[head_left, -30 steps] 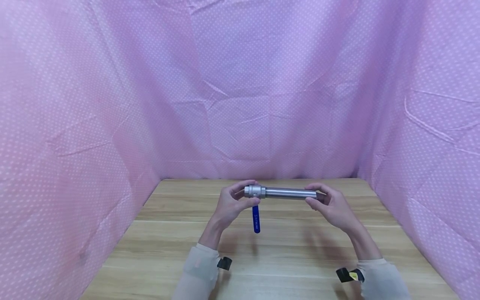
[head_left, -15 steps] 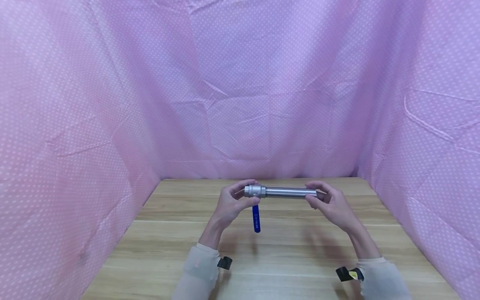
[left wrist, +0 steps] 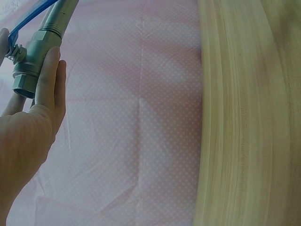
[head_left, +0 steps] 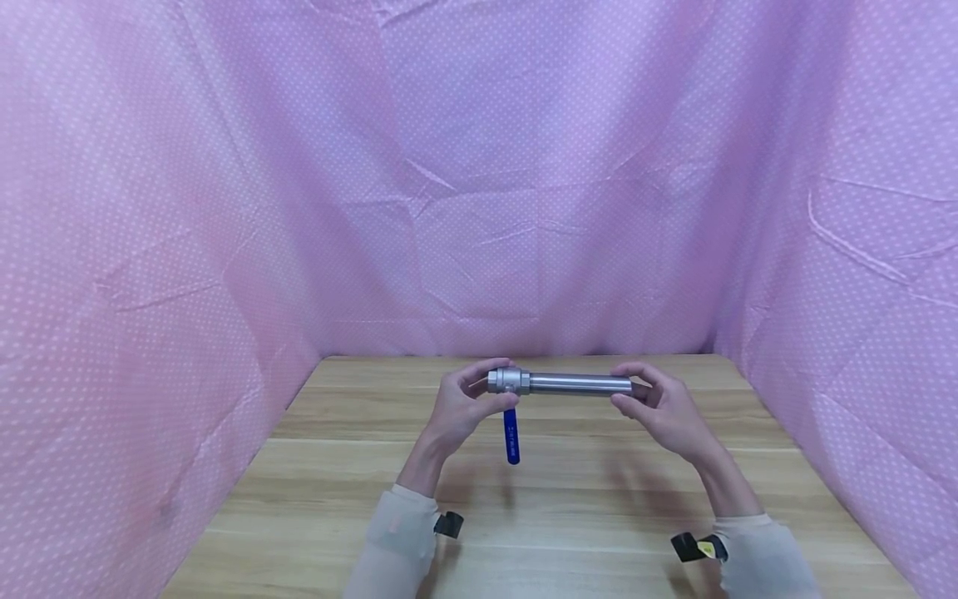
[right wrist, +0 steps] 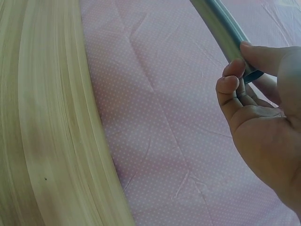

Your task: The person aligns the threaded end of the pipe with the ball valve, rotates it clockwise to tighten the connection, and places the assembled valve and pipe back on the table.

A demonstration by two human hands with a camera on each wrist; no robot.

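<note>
A metal ball valve (head_left: 509, 381) with a blue lever handle (head_left: 512, 437) is in my left hand (head_left: 464, 408), thumb on the near side and fingers on the far side. A straight steel pipe (head_left: 580, 383) runs rightward from the valve, its end at the valve's hex collar. In the left wrist view, threads show on the pipe where it meets the valve (left wrist: 35, 61). My right hand (head_left: 662, 408) pinches the pipe's free end between thumb and fingers. The open pipe end shows beside the fingers in the right wrist view (right wrist: 254, 75). Both parts are held level above the table.
The wooden table (head_left: 554, 532) lies below the hands, which cast shadows on it. Pink dotted cloth (head_left: 479, 208) hangs at the back and on both sides. A black strap (head_left: 449, 525) is on the left wrist and another strap (head_left: 699, 548) on the right.
My right thumb and fingers shift slightly at the pipe's end, and the pipe tilts a touch more level. My left hand and the valve stay in place.
</note>
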